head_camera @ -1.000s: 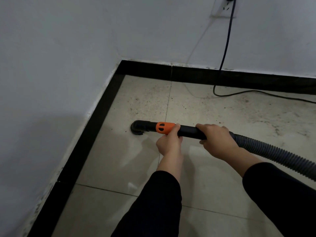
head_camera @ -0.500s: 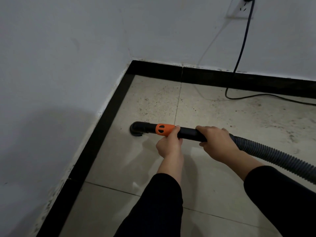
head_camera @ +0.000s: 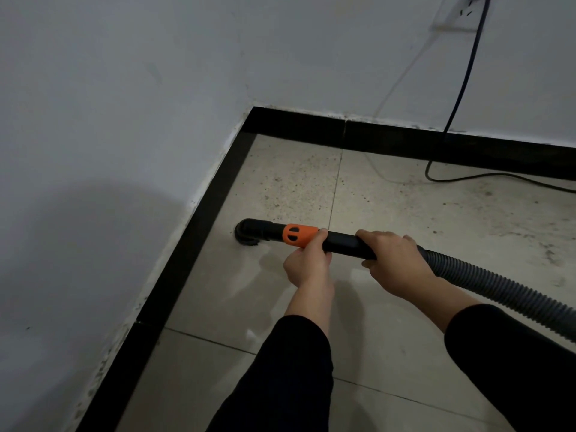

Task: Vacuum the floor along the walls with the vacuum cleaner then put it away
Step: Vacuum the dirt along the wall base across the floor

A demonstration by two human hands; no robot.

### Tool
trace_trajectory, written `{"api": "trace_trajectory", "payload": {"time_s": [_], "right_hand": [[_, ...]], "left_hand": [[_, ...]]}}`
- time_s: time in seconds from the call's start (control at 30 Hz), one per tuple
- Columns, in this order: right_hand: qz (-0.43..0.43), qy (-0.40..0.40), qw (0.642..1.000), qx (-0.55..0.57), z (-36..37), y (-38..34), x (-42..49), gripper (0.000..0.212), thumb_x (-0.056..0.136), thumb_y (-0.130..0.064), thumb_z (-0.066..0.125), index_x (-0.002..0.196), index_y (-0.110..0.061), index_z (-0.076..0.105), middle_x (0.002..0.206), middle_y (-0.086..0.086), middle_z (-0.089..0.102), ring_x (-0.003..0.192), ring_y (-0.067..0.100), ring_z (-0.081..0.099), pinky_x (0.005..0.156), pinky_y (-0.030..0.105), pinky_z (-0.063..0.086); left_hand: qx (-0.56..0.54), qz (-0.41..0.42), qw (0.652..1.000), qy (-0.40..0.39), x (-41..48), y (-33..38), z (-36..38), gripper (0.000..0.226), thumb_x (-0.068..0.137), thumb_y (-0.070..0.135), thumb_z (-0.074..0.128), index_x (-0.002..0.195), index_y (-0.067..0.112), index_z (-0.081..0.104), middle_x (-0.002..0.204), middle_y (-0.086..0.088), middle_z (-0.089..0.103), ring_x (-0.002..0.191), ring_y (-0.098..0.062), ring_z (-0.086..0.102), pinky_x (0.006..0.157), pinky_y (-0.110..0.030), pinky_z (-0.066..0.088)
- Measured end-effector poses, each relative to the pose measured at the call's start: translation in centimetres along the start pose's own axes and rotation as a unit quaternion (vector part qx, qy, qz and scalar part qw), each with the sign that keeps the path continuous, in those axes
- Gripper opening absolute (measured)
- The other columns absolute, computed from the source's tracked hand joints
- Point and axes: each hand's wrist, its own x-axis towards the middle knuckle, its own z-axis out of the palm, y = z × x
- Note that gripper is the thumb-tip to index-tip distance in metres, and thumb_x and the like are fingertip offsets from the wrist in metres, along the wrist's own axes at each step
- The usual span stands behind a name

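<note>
A black vacuum wand (head_camera: 343,241) with an orange collar (head_camera: 300,234) lies nearly level over the tiled floor. Its round nozzle (head_camera: 247,234) touches the floor close to the black skirting (head_camera: 193,241) of the left wall. My left hand (head_camera: 307,263) grips the wand just behind the orange collar. Further back, my right hand (head_camera: 394,260) holds the wand where the grey ribbed hose (head_camera: 498,291) joins it. The hose runs off the right edge; the vacuum's body is out of view.
Two white walls meet in a corner (head_camera: 252,107) ahead, both edged with black skirting. A dark power cord (head_camera: 461,88) hangs from a wall socket (head_camera: 455,14) and loops across the floor to the right. Speckled dirt (head_camera: 296,182) covers the tiles near the corner.
The view has shifted left, so the corner and the socket sit further right in the frame. The nozzle stays on the floor by the left skirting, both hands keeping their grip.
</note>
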Motion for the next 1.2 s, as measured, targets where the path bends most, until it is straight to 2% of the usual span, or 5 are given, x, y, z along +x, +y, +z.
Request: {"api": "trace_trajectory", "payload": {"time_s": [0.47,0.67,0.87,1.2], "right_hand": [[-0.023,0.003,1.0,-0.005,1.0,-2.3,1.2,0.028,0.092,-0.02,0.059,0.116,-0.022,0.046,0.107,-0.002,0.06,0.1,0.023,0.055,0.088,0.041,0.039],[-0.034,0.006,0.999,-0.009,1.2,-3.7,1.8,0.026,0.092,-0.021,0.059,0.115,-0.021,0.046,0.108,-0.002,0.06,0.1,0.023,0.055,0.087,0.04,0.041],[-0.042,0.004,0.999,-0.002,1.4,-4.8,2.1,0.028,0.092,-0.02,0.059,0.117,-0.021,0.047,0.108,-0.001,0.06,0.101,0.023,0.055,0.088,0.04,0.041],[-0.042,-0.012,0.998,0.033,1.2,-4.6,1.8,0.028,0.088,-0.015,0.063,0.113,-0.023,0.053,0.102,-0.001,0.063,0.097,0.024,0.058,0.09,0.04,0.044]], "left_hand": [[0.001,0.007,1.0,0.013,1.4,1.8,-1.3,0.019,0.071,0.01,0.084,0.071,0.007,0.066,0.073,-0.008,0.072,0.067,-0.014,0.071,0.058,-0.019,0.053],[-0.003,0.013,1.0,0.017,2.0,2.8,-2.0,0.018,0.073,0.009,0.083,0.072,0.007,0.065,0.08,-0.011,0.072,0.074,-0.018,0.071,0.063,-0.022,0.056],[-0.014,0.014,1.0,0.023,2.6,3.6,-2.7,0.017,0.074,0.008,0.082,0.075,0.006,0.066,0.083,-0.011,0.072,0.079,-0.02,0.072,0.061,-0.021,0.057],[-0.017,0.018,0.999,0.044,1.8,2.8,-3.2,0.019,0.071,0.013,0.084,0.067,0.01,0.066,0.065,-0.002,0.071,0.063,-0.012,0.071,0.057,-0.021,0.053]]}}
